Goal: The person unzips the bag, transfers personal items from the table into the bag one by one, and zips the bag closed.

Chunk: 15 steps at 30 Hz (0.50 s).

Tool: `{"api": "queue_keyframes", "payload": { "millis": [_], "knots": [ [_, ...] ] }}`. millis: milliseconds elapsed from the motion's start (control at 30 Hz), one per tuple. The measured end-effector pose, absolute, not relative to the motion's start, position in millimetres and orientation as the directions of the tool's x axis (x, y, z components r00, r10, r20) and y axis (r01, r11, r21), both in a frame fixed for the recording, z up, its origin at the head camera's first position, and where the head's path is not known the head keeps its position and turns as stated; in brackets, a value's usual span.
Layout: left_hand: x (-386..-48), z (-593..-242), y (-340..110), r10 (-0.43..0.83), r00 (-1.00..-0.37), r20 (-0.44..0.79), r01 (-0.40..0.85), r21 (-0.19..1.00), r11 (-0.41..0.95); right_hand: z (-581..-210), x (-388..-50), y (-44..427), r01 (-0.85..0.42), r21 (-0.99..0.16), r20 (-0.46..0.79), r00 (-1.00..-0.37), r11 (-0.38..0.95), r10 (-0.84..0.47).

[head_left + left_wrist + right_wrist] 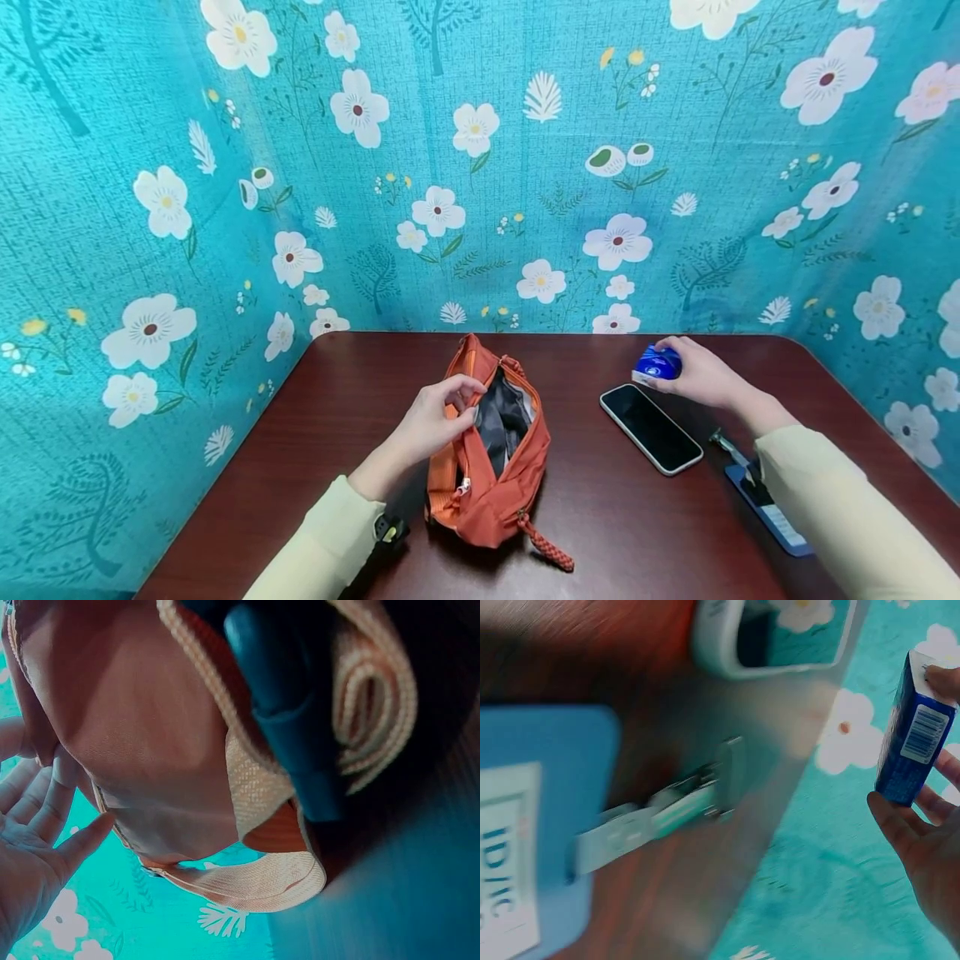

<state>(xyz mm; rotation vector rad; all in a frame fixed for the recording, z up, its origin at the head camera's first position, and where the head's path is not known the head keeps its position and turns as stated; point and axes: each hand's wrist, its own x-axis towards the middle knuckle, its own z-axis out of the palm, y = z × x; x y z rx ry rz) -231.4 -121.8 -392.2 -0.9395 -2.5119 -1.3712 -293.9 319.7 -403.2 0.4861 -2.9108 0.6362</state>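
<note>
An orange-red zippered bag (pixel 517 483) lies on the table, its mouth unzipped and its dark grey lining showing. My left hand (pixel 438 417) pinches the left edge of that opening. From the left wrist view, the bag's flat back (pixel 150 727), a webbing strap (pixel 247 885) and a dark buckle (pixel 281 720) are close up, with the left fingers (pixel 37 795) at the edge. Off to the right, my right hand (pixel 701 372) holds a small blue and white box (pixel 657 363) above the table. In the right wrist view a barcode shows on the box (pixel 919 731), gripped between thumb and fingers.
A smartphone (pixel 651 429) lies face up below the right hand. Nearer me is a blue badge holder (pixel 772 512) with a metal clip (pixel 660 814), partly covered by the right sleeve. A braided zipper pull (pixel 547 543) trails from the bag. Floral curtain (pixel 480 208) surrounds the dark table.
</note>
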Motion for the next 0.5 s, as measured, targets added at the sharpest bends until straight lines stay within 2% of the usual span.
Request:
{"api": "queue_keyframes", "payload": {
  "millis": [500],
  "knots": [
    [-231, -391, -121, 0.459, -0.796, 0.394, 0.581, 0.709, 0.4, -357, -271, 250, -0.531, -0.42, 0.238, -0.847, 0.736, -0.475]
  ]
}}
